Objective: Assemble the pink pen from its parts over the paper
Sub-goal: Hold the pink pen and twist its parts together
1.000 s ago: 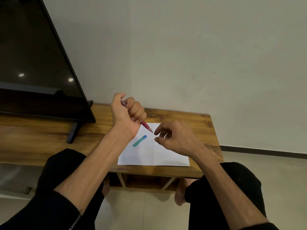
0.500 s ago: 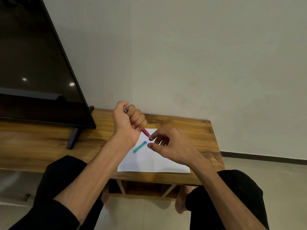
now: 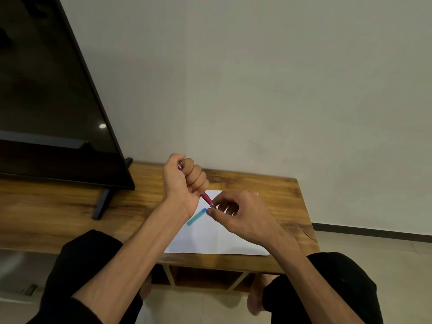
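Observation:
My left hand (image 3: 184, 183) grips the pink pen (image 3: 207, 198) in a fist above the white paper (image 3: 217, 239); most of the barrel is hidden in the fist and its lower end points down to the right. My right hand (image 3: 238, 216) has its thumb and forefinger pinched at the pen's tip; whatever small part it may hold there is too small to tell. A teal cap-like piece (image 3: 196, 217) lies on the paper just below the left wrist.
The paper lies on a wooden bench (image 3: 280, 199) against a plain wall. A black television (image 3: 46, 108) stands on the bench at the left, its foot (image 3: 101, 203) near the left forearm. My knees in black cloth sit below the bench's front edge.
My right hand has moved up and left from above the paper to the pen's tip and now pinches it. The left fist kept the pen raised over the paper.

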